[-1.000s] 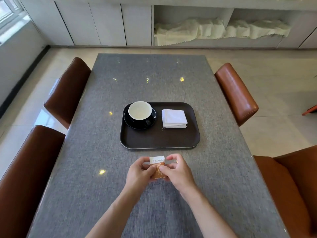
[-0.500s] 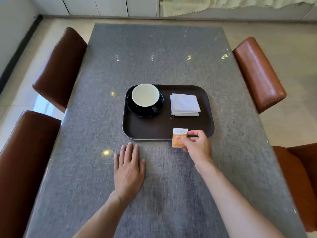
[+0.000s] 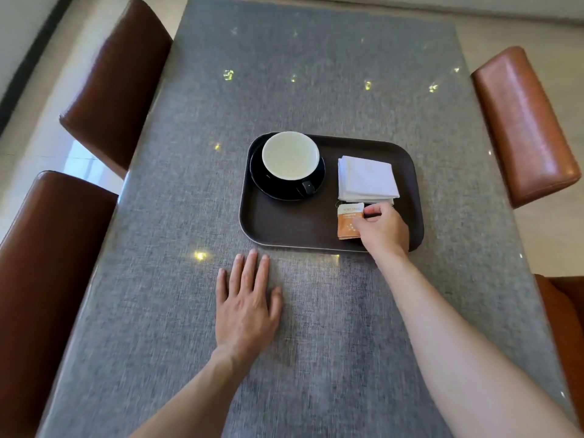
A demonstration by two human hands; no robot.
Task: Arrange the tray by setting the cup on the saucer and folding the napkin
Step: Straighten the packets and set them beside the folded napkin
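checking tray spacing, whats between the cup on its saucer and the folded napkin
Only a bare strip of tray lies between cup and napkin, seen in the head view.

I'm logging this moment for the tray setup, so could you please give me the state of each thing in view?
Cup: upright, empty, sitting on the saucer.
Saucer: on the tray, under the cup.
Napkin: folded, on the tray.
Packet: over the tray, pinched by the right hand.
Tray: flat on the table.
Right hand: holding the packet.
Left hand: flat on the table, empty.
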